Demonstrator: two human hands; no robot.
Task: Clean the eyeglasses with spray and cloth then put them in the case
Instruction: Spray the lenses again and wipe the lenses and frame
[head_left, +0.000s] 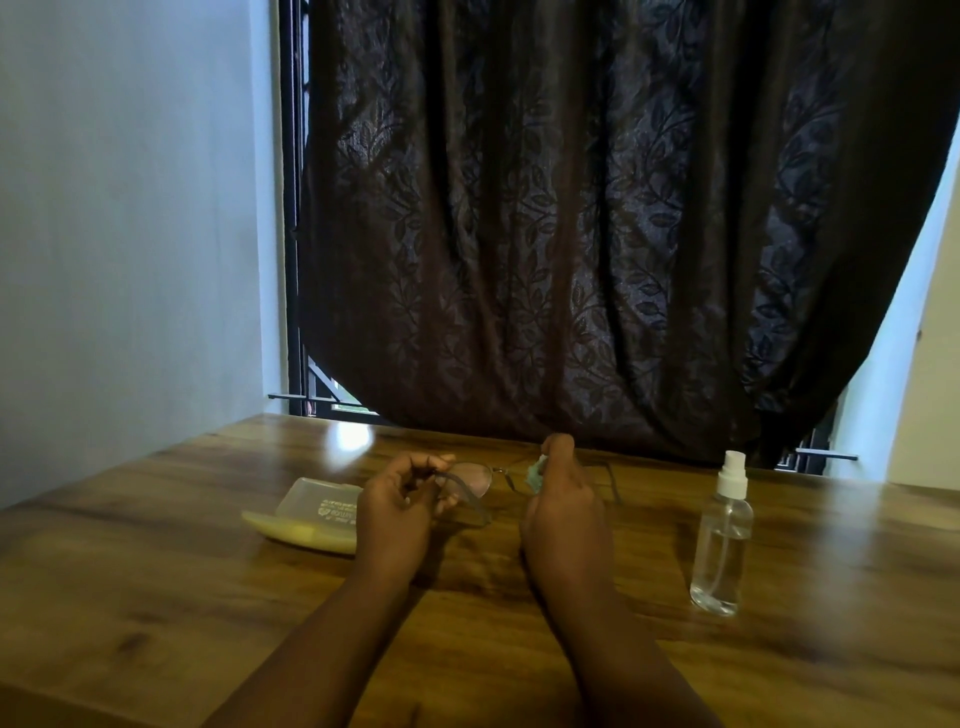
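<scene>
Your left hand (400, 512) curls its fingers round the left end of the eyeglasses (470, 480), holding them up over the wooden table (156, 571). Your right hand (563, 512) pinches a pale green cloth (535, 475) at the right lens, which seems to sit inside the fold, though blur hides it. The open case (306, 522) lies just left of your left hand. The clear spray bottle (723, 535) stands upright to the right, apart from your hands. A dark curtain (571, 234) hangs at the far edge.
</scene>
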